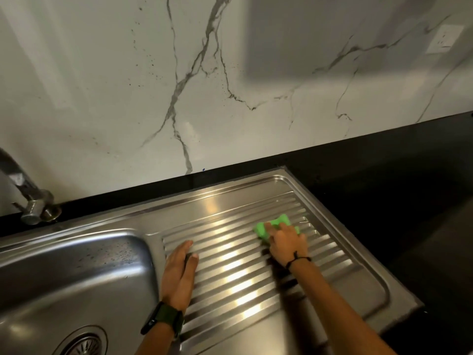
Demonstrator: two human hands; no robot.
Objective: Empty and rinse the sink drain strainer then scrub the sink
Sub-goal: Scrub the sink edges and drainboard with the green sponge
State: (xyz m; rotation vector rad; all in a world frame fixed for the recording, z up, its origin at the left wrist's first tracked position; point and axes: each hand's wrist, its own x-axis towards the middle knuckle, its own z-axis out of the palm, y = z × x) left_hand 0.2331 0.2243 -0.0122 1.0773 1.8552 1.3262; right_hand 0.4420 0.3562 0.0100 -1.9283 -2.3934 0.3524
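Note:
A stainless steel sink fills the lower half of the view, with its basin [64, 272] at the left and a ribbed drainboard [238, 272] at the right. The round drain strainer [83, 344] sits in the basin's bottom, cut by the lower edge. My right hand [286, 242] grips a bright green sponge [271, 226] and presses it on the far ribs of the drainboard. My left hand [179, 272] lies flat with straight fingers on the drainboard's left edge, beside the basin.
A metal tap [28, 198] stands at the far left behind the basin. A black countertop [396, 188] runs behind and to the right of the sink. A white marbled wall [179, 85] with a socket [445, 38] rises behind.

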